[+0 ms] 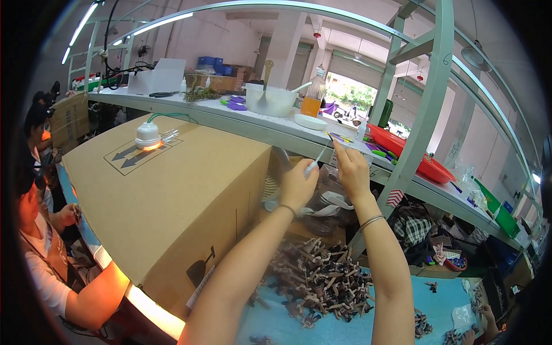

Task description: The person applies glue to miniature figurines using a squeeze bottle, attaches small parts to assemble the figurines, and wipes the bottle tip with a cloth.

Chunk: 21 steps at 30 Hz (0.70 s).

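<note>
My left hand is closed round the pale handle of a slim tool with a thin metal shaft that points up and right. Close to the tip of that shaft is my right hand, its fingers pressed together. A thin dark end shows at those fingertips, too small to name. Both hands are raised in front of the shelf edge. Below my forearms, a heap of small brown and beige figure-like pieces lies on the blue tabletop.
A large cardboard box carries a lit white lamp socket at left. The shelf holds a white tub, an amber bottle and red basins. A green post rises at right. Co-workers sit left and right.
</note>
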Tool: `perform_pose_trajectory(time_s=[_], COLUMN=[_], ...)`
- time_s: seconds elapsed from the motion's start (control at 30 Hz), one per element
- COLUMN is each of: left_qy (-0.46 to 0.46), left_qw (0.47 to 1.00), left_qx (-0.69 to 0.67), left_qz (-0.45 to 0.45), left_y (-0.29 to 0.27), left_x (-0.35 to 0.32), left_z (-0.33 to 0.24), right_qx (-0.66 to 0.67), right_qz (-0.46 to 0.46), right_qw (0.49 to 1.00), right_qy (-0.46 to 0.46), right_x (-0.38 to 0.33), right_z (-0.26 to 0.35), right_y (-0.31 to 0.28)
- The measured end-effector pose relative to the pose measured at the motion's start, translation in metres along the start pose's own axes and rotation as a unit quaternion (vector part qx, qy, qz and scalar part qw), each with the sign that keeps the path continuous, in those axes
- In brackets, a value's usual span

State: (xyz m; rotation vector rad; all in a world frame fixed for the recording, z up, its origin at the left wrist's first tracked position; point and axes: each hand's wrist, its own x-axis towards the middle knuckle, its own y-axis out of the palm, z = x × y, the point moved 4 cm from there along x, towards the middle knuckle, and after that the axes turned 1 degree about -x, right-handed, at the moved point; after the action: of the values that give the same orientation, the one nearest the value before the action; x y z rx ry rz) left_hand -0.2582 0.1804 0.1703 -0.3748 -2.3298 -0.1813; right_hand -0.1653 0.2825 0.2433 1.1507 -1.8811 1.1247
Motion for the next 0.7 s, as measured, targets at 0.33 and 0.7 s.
perform_pose_trajectory(time_s=[0.33,0.7], left_qy=[0.041,0.022], left_qw=[0.999,0.999], left_qx=[0.026,0.029], left_qz=[-0.022,-0.012], left_y=[-0.005,-0.003], left_x=[0.001,0.0], left_z=[-0.004,-0.003], right_qx=[0.112,0.155], right_qz=[0.065,0.267], right_qw=[0.989,0.941], right_qy=[0.069,0.139], right_x=[0.028,0.059], right_z=[-0.016,-0.03], right_y=[-0.01,-0.005])
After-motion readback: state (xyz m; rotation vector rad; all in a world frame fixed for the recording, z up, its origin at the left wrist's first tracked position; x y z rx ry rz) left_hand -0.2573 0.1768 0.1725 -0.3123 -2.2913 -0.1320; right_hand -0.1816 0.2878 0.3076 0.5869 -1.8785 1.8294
